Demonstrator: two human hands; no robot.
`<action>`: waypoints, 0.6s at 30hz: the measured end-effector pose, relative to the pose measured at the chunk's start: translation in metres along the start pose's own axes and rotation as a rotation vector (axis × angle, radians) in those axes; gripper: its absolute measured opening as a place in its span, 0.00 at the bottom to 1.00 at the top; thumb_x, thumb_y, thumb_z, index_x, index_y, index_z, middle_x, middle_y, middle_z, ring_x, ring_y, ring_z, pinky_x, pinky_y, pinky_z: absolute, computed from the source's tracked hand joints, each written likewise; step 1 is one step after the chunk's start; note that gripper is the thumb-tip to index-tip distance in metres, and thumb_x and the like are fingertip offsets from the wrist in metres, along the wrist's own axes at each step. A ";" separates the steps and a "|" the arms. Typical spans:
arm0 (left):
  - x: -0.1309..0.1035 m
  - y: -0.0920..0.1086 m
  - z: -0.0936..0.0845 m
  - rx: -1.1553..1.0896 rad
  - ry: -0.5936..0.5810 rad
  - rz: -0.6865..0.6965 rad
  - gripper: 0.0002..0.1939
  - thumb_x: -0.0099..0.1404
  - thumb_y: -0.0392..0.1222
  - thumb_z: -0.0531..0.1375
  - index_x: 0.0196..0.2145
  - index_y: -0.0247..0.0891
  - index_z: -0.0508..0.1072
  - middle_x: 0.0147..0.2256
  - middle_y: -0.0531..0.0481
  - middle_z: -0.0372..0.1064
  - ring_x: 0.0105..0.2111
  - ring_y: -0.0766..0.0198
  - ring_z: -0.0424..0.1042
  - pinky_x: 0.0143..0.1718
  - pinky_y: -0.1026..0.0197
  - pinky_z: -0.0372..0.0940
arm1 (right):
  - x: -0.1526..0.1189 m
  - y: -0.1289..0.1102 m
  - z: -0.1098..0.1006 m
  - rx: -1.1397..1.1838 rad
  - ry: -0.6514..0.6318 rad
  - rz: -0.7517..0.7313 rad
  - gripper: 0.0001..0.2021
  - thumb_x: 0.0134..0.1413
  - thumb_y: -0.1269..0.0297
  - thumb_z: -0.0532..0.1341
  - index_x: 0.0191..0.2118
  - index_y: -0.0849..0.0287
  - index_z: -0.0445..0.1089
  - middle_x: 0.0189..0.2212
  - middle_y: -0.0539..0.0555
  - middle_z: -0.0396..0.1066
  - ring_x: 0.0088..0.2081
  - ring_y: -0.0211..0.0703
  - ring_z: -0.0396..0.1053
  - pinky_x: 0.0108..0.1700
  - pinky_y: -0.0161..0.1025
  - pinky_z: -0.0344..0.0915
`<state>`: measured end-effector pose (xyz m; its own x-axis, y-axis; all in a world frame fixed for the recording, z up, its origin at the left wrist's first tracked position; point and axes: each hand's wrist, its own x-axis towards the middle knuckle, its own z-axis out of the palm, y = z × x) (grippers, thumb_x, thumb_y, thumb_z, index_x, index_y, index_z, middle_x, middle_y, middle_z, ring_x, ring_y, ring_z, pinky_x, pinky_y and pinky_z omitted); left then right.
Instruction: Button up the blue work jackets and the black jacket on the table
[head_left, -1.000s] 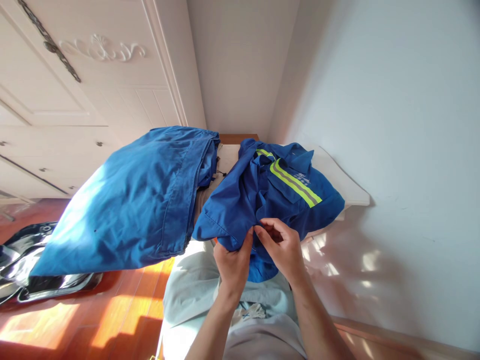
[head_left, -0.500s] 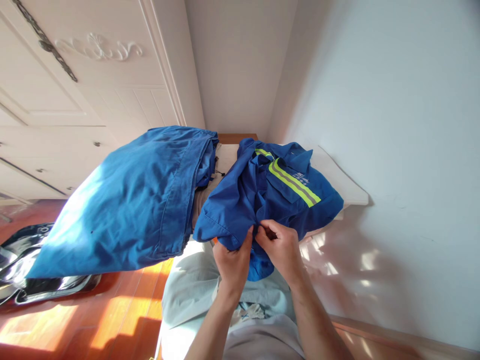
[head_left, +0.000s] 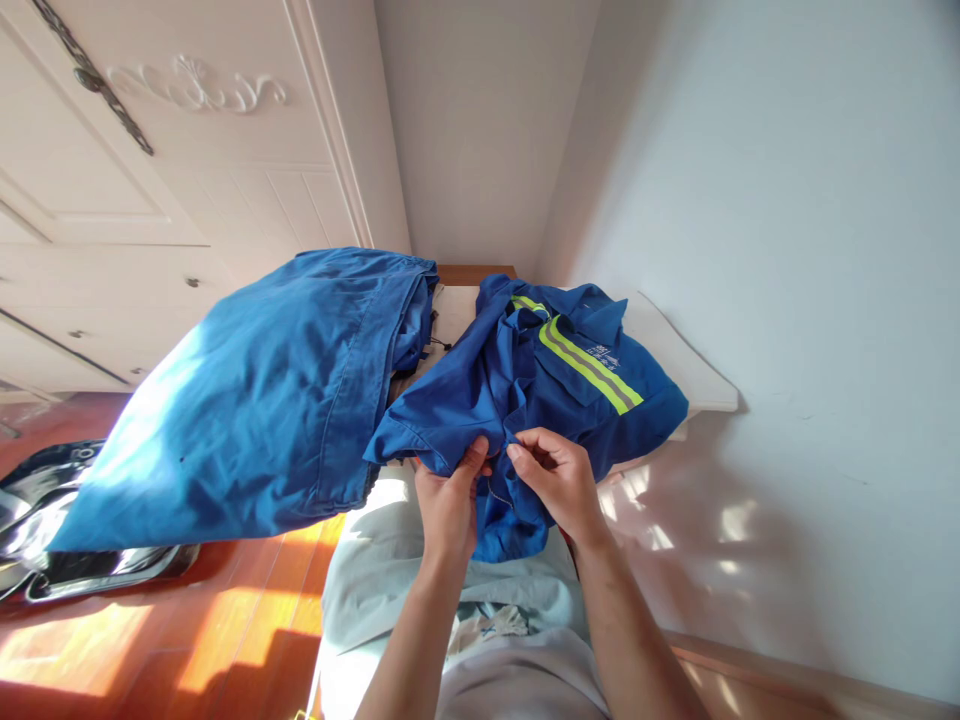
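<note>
**Both hands pinching the blue work jacket's near edge**

Head view is showing the left hand and the right hand working close together on the near edge of a blue work jacket. Each hand is closing finger and thumb on a fold of its cloth, the two grips nearly touching. The jacket is lying rumpled on a pale narrow board against the wall, its hem hanging over the near end toward the person. Judging by the creases and bunched front, the straightening is only beginning: nothing is lying flat or folded yet. Its long axis is running away from the person, collar end far, hem end near, with the yellow reflective stripe slanting across the chest. Blue trousers are draping just beside it on the left, overhanging the wooden floor.
</note>
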<state>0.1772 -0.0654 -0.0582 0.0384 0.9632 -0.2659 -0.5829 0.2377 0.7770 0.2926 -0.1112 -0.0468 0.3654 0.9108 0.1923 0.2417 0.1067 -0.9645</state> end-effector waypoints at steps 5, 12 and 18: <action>-0.003 0.001 0.003 -0.081 0.026 -0.053 0.21 0.39 0.39 0.78 0.30 0.33 0.75 0.25 0.51 0.75 0.23 0.68 0.72 0.25 0.67 0.66 | 0.000 0.005 0.006 0.001 0.076 -0.003 0.12 0.55 0.58 0.65 0.41 0.58 0.79 0.27 0.52 0.76 0.27 0.40 0.73 0.31 0.33 0.70; 0.001 0.012 0.000 -0.244 -0.064 -0.164 0.17 0.43 0.36 0.75 0.23 0.34 0.69 0.18 0.59 0.64 0.16 0.75 0.61 0.19 0.71 0.59 | 0.001 0.012 -0.001 0.151 0.102 0.106 0.10 0.50 0.57 0.67 0.35 0.58 0.80 0.25 0.50 0.75 0.25 0.37 0.67 0.27 0.32 0.64; 0.002 0.016 -0.020 -0.452 -0.025 -0.111 0.11 0.49 0.36 0.70 0.23 0.35 0.70 0.21 0.56 0.65 0.21 0.71 0.62 0.24 0.64 0.63 | -0.006 0.003 -0.011 0.447 0.179 0.306 0.08 0.49 0.59 0.64 0.30 0.58 0.71 0.19 0.45 0.62 0.20 0.33 0.54 0.23 0.30 0.52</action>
<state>0.1516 -0.0625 -0.0583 0.1371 0.9390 -0.3154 -0.8690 0.2669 0.4166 0.3012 -0.1208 -0.0488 0.5151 0.8489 -0.1182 -0.2889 0.0422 -0.9564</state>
